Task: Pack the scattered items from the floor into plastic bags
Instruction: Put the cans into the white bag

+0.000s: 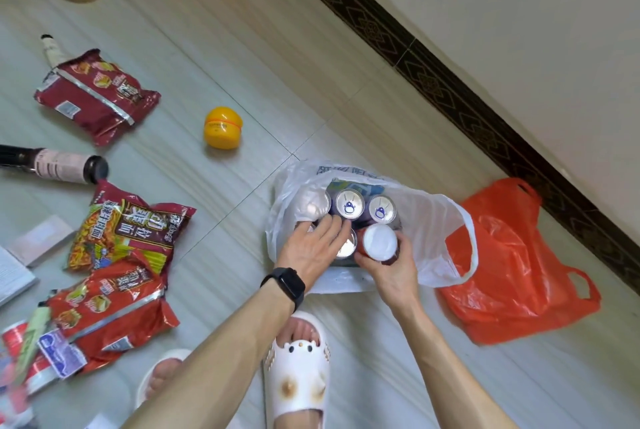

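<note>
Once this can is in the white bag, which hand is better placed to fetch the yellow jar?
Left, likely. The left hand rests flat on the cans, holding nothing, and the jar sits left of the white bag. The right hand grips a red can.

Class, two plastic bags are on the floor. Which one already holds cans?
The white bag: cans stand inside it. The orange bag beside it lies crumpled.

Bright, even daylight fills the scene; shadows on the floor (pixel 242 57) are faint. Wide-angle bending curves the skirting board (pixel 450 82), and the lower-left corner is blurred.
</note>
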Motion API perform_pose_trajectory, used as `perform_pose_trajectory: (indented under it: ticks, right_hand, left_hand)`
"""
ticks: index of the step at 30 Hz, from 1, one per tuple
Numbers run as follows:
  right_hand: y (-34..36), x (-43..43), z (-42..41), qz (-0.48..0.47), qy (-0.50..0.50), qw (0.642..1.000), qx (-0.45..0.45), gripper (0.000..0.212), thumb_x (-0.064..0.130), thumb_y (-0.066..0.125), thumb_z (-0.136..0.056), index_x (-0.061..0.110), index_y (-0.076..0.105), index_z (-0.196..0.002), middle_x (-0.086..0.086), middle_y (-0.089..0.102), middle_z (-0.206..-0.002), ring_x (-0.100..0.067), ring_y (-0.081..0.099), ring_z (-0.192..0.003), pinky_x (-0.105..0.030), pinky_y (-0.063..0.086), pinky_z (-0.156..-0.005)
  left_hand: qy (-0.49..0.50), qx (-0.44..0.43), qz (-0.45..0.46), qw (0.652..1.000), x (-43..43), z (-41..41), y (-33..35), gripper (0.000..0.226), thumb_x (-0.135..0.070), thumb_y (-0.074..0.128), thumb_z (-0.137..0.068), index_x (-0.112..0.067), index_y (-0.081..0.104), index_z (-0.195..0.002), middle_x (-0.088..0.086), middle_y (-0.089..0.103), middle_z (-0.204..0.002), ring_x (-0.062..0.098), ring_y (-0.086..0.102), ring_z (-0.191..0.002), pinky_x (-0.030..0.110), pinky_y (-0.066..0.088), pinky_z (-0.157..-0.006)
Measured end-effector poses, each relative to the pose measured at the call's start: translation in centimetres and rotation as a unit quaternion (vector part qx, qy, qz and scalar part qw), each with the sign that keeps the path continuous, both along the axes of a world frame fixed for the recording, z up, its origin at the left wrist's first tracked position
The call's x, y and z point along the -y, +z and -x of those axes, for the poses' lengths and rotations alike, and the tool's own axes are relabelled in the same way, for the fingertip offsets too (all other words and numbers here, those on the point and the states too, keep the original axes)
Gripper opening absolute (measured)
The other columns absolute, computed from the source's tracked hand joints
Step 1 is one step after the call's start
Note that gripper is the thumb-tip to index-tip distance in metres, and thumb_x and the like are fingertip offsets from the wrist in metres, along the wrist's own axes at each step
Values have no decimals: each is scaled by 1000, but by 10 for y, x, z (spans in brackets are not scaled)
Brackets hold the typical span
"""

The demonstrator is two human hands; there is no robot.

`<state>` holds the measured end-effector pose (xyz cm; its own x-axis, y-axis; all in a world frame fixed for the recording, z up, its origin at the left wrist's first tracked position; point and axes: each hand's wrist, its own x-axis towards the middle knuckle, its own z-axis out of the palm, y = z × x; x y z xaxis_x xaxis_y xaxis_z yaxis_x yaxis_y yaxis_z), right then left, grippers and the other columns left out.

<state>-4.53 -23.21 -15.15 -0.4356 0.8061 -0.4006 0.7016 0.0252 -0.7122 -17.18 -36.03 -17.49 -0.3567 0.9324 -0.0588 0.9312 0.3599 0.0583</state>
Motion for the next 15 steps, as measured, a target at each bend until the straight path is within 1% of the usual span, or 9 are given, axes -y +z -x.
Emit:
perform_pose_trajectory:
  ticks: [3, 5, 6, 7, 8, 9, 10, 12, 15]
  right_hand:
    - [3, -3, -1, 4, 63, 997, 46, 65, 16, 84, -70, 32, 42, -117, 3, 59, -121, -15, 59, -102, -26, 41, -82]
    - [11, -9, -5, -25, 112, 991, 61, 65, 11, 76, -71, 27, 43, -124, 0, 57, -126, -19, 56, -111, -27, 40, -89]
    - [14, -13, -9, -50, 141, 986, 71, 67, 13, 72, -70, 21, 44, -130, -3, 55, -131, -21, 53, -118, -28, 39, -95]
    - [19, -18, -14, -78, 176, 978, 86, 71, 17, 67, -68, 17, 45, -135, -5, 53, -135, -23, 49, -124, -29, 37, -101]
    - [25, -24, -20, -105, 208, 966, 113, 73, 21, 64, -68, 14, 45, -138, -7, 50, -140, -26, 44, -130, -30, 34, -105]
    - [29, -31, -25, -144, 240, 949, 147, 71, 25, 64, -72, 15, 46, -139, -8, 46, -145, -27, 39, -135, -34, 31, -109]
    - [34, -37, -29, -193, 267, 925, 188, 65, 31, 63, -77, 17, 49, -139, -8, 42, -150, -29, 33, -140, -38, 28, -114]
    - [43, -50, -35, -283, 305, 866, 278, 54, 48, 53, -88, 28, 52, -138, -7, 32, -158, -31, 20, -147, -49, 20, -118]
    - [67, -67, -35, -276, 307, 825, 387, 55, 65, 30, -94, 43, 40, -143, -4, 28, -160, -28, 13, -150, -52, 15, -119]
  left_hand:
    - [7, -18, 68, 997, 8, 2, 12, 64, -14, 30, -91, -21, 21, -154, 5, 33, -156, 24, 34, -140, 36, 41, -96]
    - [-4, -20, 94, 995, 13, 2, 24, 64, -14, 33, -96, -21, 9, -155, 10, 14, -161, 29, 23, -144, 44, 35, -102]
    - [-3, -5, 85, 996, 14, 4, 30, 63, -14, 38, -94, -23, 19, -153, 13, 16, -160, 31, 27, -141, 46, 36, -100]
    - [-9, 12, 74, 997, 15, 7, 37, 56, -14, 45, -89, -27, 39, -143, 14, 29, -155, 32, 38, -133, 45, 39, -94]
    - [-27, 22, 88, 996, 16, 8, 49, 44, -17, 52, -82, -31, 57, -123, 13, 45, -144, 31, 50, -120, 42, 43, -85]
    - [-45, 10, 124, 991, 17, 10, 64, 29, -20, 59, -77, -31, 66, -102, 9, 57, -131, 28, 57, -107, 38, 44, -77]
    - [-58, -4, 124, 991, 19, 14, 75, 18, -22, 62, -78, -30, 69, -92, 6, 60, -123, 26, 58, -102, 36, 43, -74]
    - [-38, -18, 111, 993, 24, 24, 88, 23, -17, 50, -91, -23, 69, -102, 6, 53, -128, 27, 51, -113, 36, 39, -81]
    - [43, -25, 154, 987, 29, 38, 118, 28, -15, 44, -95, -17, 63, -116, 5, 44, -132, 28, 45, -118, 36, 36, -86]
